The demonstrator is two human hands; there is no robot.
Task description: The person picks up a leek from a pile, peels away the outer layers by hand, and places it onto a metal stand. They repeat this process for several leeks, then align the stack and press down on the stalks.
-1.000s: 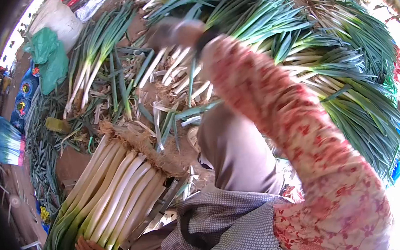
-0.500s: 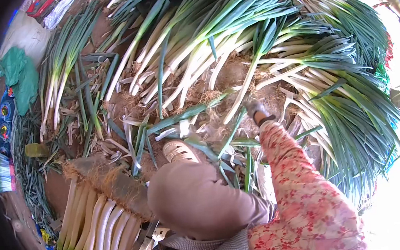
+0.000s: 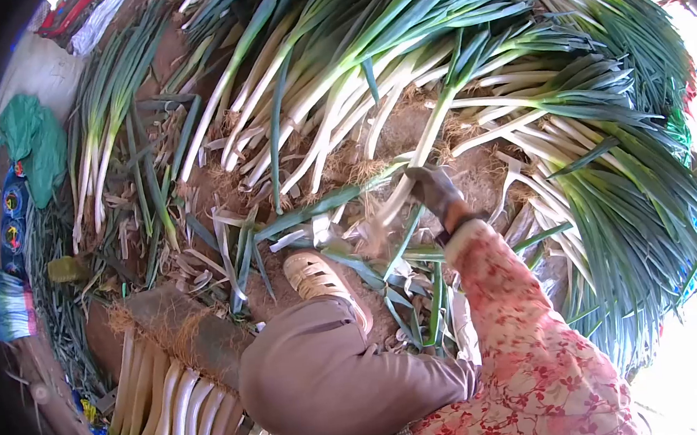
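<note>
My right hand [image 3: 434, 188], in a dark glove below a red-flowered sleeve, reaches forward over the ground. Its fingers are closed round the white stalk of a leek [image 3: 434, 129]. The root end of that leek is blurred, and its green leaves lie over the pile behind. More leeks [image 3: 327, 123] spread across the ground beyond the hand, white ends toward me. To the right of my hand lies another heap of leeks [image 3: 606, 193]. My left hand is out of view.
At lower left, a row of leeks [image 3: 169, 407] lies with roots against a grey board [image 3: 178, 318]. My shoe [image 3: 321, 283] and bent knee are in front. Loose leaves and peelings [image 3: 242, 244] litter the ground. A green bag [image 3: 33, 147] is at far left.
My right hand has moved slightly left and up and closed on the leek. The leek's root end has shifted and is now blurred. The view has shifted slightly.
</note>
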